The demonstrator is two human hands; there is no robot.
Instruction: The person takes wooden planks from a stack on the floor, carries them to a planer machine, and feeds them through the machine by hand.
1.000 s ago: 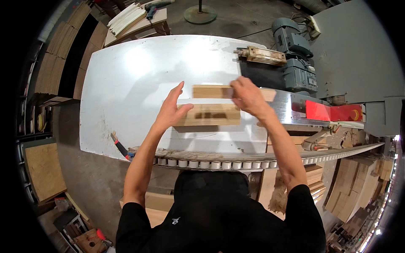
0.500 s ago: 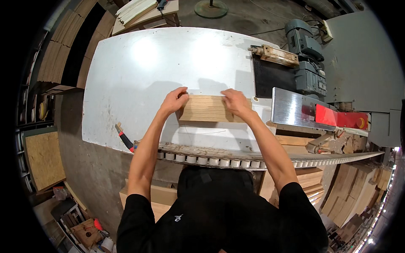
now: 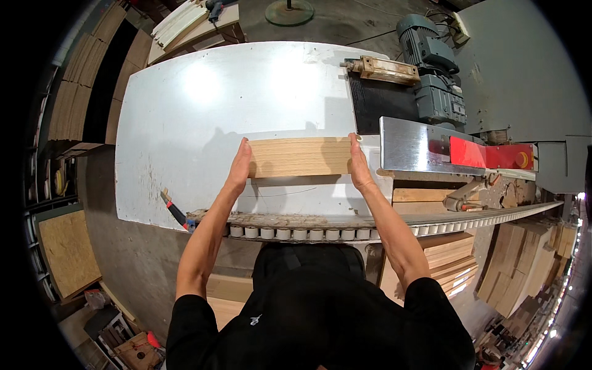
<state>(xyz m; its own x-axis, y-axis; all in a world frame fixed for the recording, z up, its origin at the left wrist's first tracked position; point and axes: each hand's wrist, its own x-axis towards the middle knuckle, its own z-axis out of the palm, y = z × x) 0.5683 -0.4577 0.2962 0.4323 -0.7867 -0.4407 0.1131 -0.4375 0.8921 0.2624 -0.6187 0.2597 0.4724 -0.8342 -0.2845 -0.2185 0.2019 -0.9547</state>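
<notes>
A stack of narrow wooden strips (image 3: 300,157) lies on the white tabletop (image 3: 179,135), its long side running left to right. At its left end my left hand (image 3: 240,165) presses with straight fingers held together. My right hand (image 3: 359,163) bears on the right end in the same way, so the stack is clamped between both palms. The strips sit closely side by side with their ends hidden behind the hands.
Along the near edge runs a row of white rollers (image 3: 300,234). A red-and-black handled tool (image 3: 176,213) lies at the left corner. To the right are a metal fence (image 3: 413,145), a red guard (image 3: 487,154) and a motor (image 3: 425,43). Wooden boards (image 3: 447,256) are stacked below right.
My hands have moved from over the top of the stack to its two ends. The strips now look more even. The whole view has shifted slightly.
</notes>
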